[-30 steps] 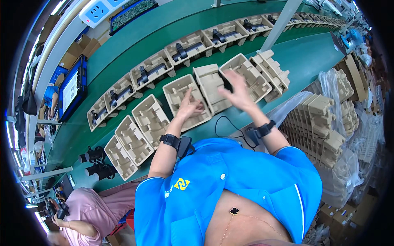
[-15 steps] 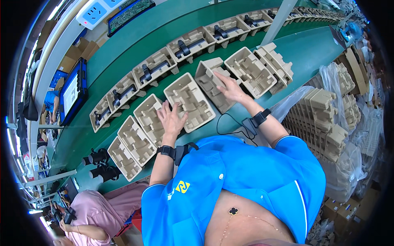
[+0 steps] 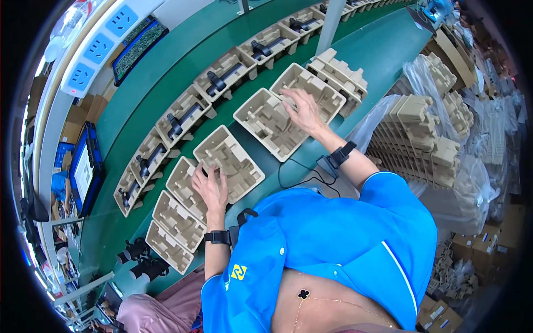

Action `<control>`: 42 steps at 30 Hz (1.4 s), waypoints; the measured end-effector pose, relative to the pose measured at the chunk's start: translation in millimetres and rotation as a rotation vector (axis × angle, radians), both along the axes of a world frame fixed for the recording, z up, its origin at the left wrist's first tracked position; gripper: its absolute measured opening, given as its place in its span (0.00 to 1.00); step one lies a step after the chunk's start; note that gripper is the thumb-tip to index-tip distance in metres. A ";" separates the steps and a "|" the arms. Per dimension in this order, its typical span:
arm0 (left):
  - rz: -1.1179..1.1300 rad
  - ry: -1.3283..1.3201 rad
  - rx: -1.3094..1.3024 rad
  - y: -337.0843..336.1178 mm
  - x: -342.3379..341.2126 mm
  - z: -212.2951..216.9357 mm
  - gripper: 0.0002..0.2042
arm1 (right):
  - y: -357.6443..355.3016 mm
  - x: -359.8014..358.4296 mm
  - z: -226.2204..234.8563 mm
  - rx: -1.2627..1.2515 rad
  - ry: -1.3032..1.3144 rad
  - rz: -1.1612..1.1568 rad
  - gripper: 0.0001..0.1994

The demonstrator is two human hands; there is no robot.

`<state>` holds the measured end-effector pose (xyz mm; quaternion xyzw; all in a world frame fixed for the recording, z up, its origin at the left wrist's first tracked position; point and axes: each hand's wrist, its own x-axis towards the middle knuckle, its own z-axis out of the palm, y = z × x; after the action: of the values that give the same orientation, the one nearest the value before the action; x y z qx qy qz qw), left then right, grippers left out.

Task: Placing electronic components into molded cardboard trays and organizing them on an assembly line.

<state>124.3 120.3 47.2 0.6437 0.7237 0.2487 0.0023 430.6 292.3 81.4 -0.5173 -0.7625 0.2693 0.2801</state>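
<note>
Blue fabric of the person's shirt (image 3: pixel 327 244) fills the near foreground, and both forearms rise out of it, each with a dark wrist strap. The left hand (image 3: pixel 211 186) lies flat, fingers spread and closed on nothing, on the near edge of a moulded pulp tray (image 3: pixel 230 161) resting on the green bench (image 3: pixel 383 50). Farther out, the right hand (image 3: pixel 302 108) is likewise open, palm down, fingers fanned across the seam between a second empty tray (image 3: pixel 266 123) and a third tray (image 3: pixel 311 91); it presses rather than grips. More empty trays (image 3: pixel 175 219) trail off at the left hand's side, beside dark cylindrical parts (image 3: pixel 139 261) near the bench edge.

Beyond the hands, a green conveyor (image 3: pixel 161 83) carries a row of filled trays (image 3: pixel 222 77), each with a dark tool seated in it. A nested tray stack (image 3: pixel 341 72) sits just beyond the right hand, and bagged tray stacks (image 3: pixel 422 127) stand off to the right.

Judged from this layout, the light trays could skid or ride up over one another under a flat palm, since nothing pins them. A black cable (image 3: pixel 300 175) lies loose near the right wrist and could snag a tray corner.

Fisheye bending distorts the tray outlines near the rim. Palms hide what lies beneath them, so whether any tray cavity under a hand holds something cannot be told.
</note>
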 end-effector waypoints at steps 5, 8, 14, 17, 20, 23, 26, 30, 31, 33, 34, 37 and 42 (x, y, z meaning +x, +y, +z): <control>-0.192 -0.094 -0.047 7.7 14.2 15.2 0.20 | -14.9 38.6 -31.6 0.194 -0.330 -0.027 0.22; 0.003 -0.048 -0.065 -0.2 1.1 -4.0 0.25 | -15.2 38.9 -43.2 0.154 -0.331 -0.011 0.21; 0.450 -0.024 -0.027 -42.0 -48.3 -38.4 0.26 | -12.7 17.9 -52.5 0.133 -0.300 -0.097 0.18; 0.790 0.018 0.019 -94.2 -86.0 -66.5 0.26 | -32.1 -4.2 -50.5 0.101 -0.284 -0.064 0.17; 1.208 0.064 -0.103 -158.5 -132.0 -87.0 0.26 | -51.4 -9.8 -57.6 0.135 -0.316 -0.032 0.20; 1.448 -0.016 -0.253 -213.0 -161.1 -97.1 0.27 | -63.5 -8.0 -66.2 0.205 -0.297 -0.067 0.22; 1.266 -0.249 -0.352 -235.3 -162.8 -92.4 0.28 | -58.6 2.9 -78.1 0.126 -0.251 -0.056 0.23; 1.099 -0.286 -0.269 -240.2 -179.4 -110.5 0.26 | -65.4 5.3 -90.8 0.033 -0.318 -0.024 0.25; 1.046 -0.255 -0.253 -239.8 -184.6 -112.8 0.25 | -70.1 5.0 -93.8 0.036 -0.323 -0.004 0.25; 1.009 -0.230 -0.237 -236.0 -192.3 -109.7 0.24 | -77.8 5.5 -97.9 0.089 -0.349 -0.016 0.25; 0.997 -0.224 -0.240 -233.1 -196.7 -104.9 0.24 | -78.9 9.6 -96.6 0.091 -0.353 0.000 0.25; 0.986 -0.227 -0.275 -235.3 -199.4 -98.2 0.25 | -94.4 1.3 -92.8 0.108 -0.537 -0.017 0.25; 0.971 -0.099 0.264 -283.9 -228.1 -75.9 0.37 | -132.0 -89.2 -55.8 0.502 -0.510 -0.216 0.23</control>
<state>-103.8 -163.6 -28.7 0.2151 0.9009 0.3408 -0.1610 341.4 160.3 25.5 -0.5603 -0.7912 -0.0946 0.2262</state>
